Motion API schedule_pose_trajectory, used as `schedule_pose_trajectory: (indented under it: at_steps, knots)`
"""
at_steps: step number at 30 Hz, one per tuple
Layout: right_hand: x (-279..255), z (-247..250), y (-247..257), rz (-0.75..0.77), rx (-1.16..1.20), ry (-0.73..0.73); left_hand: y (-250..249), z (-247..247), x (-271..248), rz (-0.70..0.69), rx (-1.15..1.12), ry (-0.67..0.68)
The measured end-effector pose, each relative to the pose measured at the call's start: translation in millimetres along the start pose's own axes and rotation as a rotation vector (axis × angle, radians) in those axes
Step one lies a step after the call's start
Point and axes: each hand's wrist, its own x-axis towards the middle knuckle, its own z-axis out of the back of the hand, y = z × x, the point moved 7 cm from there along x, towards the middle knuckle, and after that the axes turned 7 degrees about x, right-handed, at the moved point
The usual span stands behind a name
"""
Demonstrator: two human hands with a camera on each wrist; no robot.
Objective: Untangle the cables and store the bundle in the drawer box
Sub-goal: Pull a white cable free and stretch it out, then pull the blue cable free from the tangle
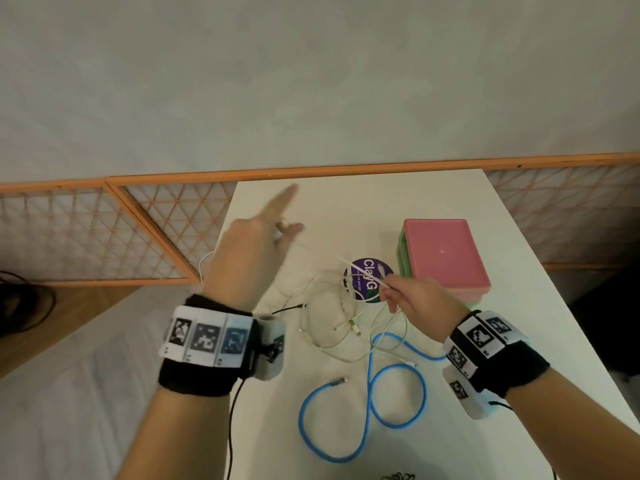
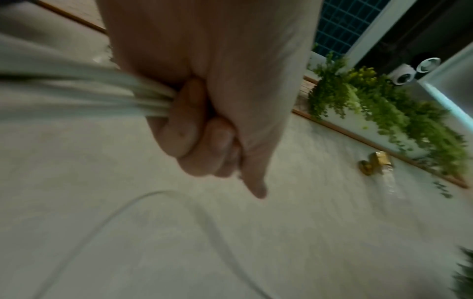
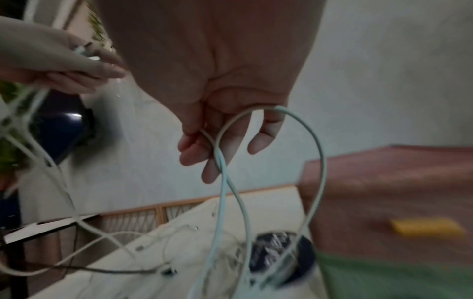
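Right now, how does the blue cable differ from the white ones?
The blue cable is thicker and lies untouched on the table in a figure-eight; the thin white cables are tangled. The left hand and right hand are stretching a white strand. Both sit near the pink-topped box.

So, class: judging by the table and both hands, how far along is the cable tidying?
Done: the blue cable lies apart from the tangle. In hand: the left hand and right hand each hold a strand of the white cables. Left: finish untangling, bundle, and store in the box.
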Motion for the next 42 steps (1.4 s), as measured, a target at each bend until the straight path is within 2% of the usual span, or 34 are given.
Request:
schedule_pose_trajectory:
  at_steps: [3,5,8,11,13,17,20,22,24,26,28,30,33,34,37,39,42]
  knots:
    - [10.2,13.6,32.9,0.104,-0.060,-0.054,-45.8,-49.0,-13.7,-0.174,-0.062,0.303]
    - [12.4,25.6,48.7,0.168,-0.085,-0.107,-50.7,-72.9,-16.2,-0.150,0.003,0.373]
    - [8.9,30.9,43.6,0.148,-0.167,-0.138,-40.8,-61.6,-8.9,-0.149,0.014,0.206]
    - [-1.7,14.5,-0.7,0.005,-0.157,-0.097,-27.0,-20.0,-0.3,-0.152,-0.062,-0.033]
    - [-9.6,0.4,-28.5,-0.079,-0.139,-0.057,-15.1,3.0,3.5,-0.107,-0.072,-0.109]
    - [-19.1,-14.3,-54.5,-0.228,-0.127,0.043,6.4,25.6,4.3,-0.021,-0.086,-0.167]
    - [-21.0,-10.2,-55.3,-0.213,-0.025,0.000,11.1,30.6,3.3,0.013,-0.119,-0.164]
    - [-16.9,-5.1,-50.5,-0.192,0.131,-0.002,12.7,27.7,1.3,0.056,-0.212,-0.102]
    - [-7.8,-2.0,-37.6,-0.183,0.282,0.071,18.9,25.9,-3.8,0.112,-0.335,-0.063]
    - [4.9,3.5,-17.1,-0.186,0.349,0.164,31.1,29.3,-12.6,0.192,-0.485,-0.076]
    - [23.5,12.5,2.4,-0.189,0.365,0.197,47.7,35.5,-25.8,0.280,-0.645,-0.146]
    - [49.5,28.3,21.4,-0.161,0.391,0.098,61.3,41.4,-40.9,0.347,-0.785,-0.220]
    - [87.2,54.6,37.1,-0.089,0.555,-0.253,71.6,50.0,-57.9,0.373,-0.887,-0.311]
    - [96.4,55.4,38.8,-0.083,0.582,-0.308,73.6,52.6,-62.1,0.374,-0.894,-0.341]
    - [106.1,39.3,44.9,-0.057,0.576,-0.325,74.1,56.1,-70.4,0.358,-0.918,-0.400]
    - [100.3,23.0,42.6,0.016,0.434,-0.339,72.5,54.5,-73.5,0.351,-0.911,-0.409]
    - [88.9,-17.1,21.9,0.018,0.193,-0.192,70.8,52.2,-76.6,0.367,-0.866,-0.436]
